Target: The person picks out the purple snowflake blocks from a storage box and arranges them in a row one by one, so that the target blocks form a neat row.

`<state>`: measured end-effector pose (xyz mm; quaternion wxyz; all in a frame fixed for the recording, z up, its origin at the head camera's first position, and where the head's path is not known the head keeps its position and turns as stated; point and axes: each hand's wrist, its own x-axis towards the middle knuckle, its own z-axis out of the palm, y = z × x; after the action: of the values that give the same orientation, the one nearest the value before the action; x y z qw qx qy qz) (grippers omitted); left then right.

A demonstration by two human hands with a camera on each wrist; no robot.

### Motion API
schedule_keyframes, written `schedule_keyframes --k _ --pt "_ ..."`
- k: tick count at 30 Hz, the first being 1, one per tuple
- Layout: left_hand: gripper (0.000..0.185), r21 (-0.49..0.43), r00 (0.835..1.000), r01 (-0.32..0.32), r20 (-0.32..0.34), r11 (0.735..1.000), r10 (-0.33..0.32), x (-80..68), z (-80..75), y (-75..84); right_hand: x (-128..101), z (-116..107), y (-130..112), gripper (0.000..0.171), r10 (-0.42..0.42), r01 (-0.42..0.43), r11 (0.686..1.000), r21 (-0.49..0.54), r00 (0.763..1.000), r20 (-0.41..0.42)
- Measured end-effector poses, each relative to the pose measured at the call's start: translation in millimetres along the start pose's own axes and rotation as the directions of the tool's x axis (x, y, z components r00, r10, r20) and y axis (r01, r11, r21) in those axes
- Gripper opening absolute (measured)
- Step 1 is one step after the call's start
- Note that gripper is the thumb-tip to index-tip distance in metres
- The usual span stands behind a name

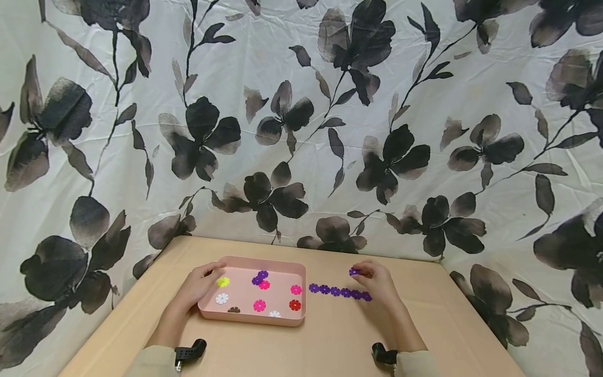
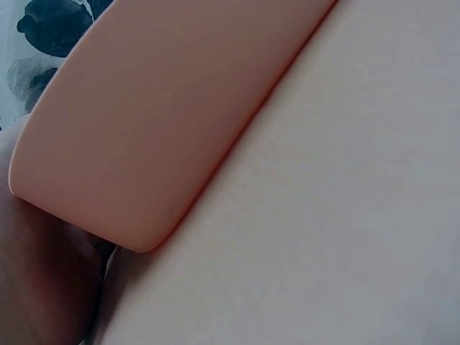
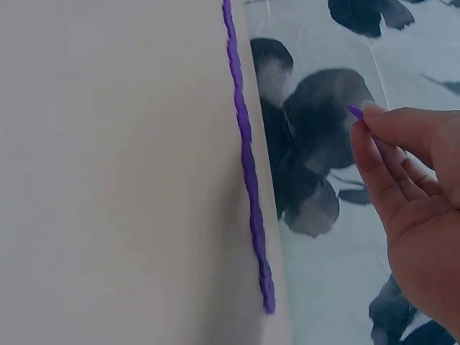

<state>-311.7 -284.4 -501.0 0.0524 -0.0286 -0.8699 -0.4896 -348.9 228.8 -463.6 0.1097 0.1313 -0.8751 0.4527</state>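
Note:
My right hand (image 1: 379, 283) pinches a purple flower-shaped disc (image 1: 354, 272) between thumb and fingertips, above the table. In the right wrist view the disc (image 3: 355, 112) shows edge-on. Just below and left of that hand, several purple discs lie in a straight row (image 1: 335, 291), also seen edge-on as a purple strip (image 3: 248, 165); whether they interlock or only touch, I cannot tell. My left hand (image 1: 200, 285) grips the left rim of a pink tray (image 1: 254, 318). The tray's outer wall (image 2: 144, 129) fills much of the left wrist view and hides most of the fingers.
Loose discs are spread in the tray: yellow (image 1: 223, 281), white (image 1: 222, 298), brown (image 1: 234, 310), red (image 1: 294, 305), several pink and a small purple cluster (image 1: 259, 278). A flower-printed cloth (image 1: 301, 173) hangs behind the beige table (image 1: 339, 345).

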Motion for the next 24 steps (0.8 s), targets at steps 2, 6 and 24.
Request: schedule_keyframes --k 2,6,24 --pt "0.052 -0.002 1.000 0.002 0.001 1.000 -0.002 -0.1 0.0 0.2 0 -6 3 0.023 0.016 -0.016 1.000 -0.012 1.000 -0.001" --pt "0.052 -0.007 1.000 0.004 0.002 1.000 -0.004 -0.1 -0.2 0.5 -1 -16 11 0.026 0.051 -0.051 0.999 -0.020 0.999 0.015" --pt "0.051 -0.037 1.000 0.023 0.003 0.999 -0.023 -0.7 1.9 1.4 -8 -45 36 0.026 0.109 -0.107 0.991 -0.078 0.994 0.020"
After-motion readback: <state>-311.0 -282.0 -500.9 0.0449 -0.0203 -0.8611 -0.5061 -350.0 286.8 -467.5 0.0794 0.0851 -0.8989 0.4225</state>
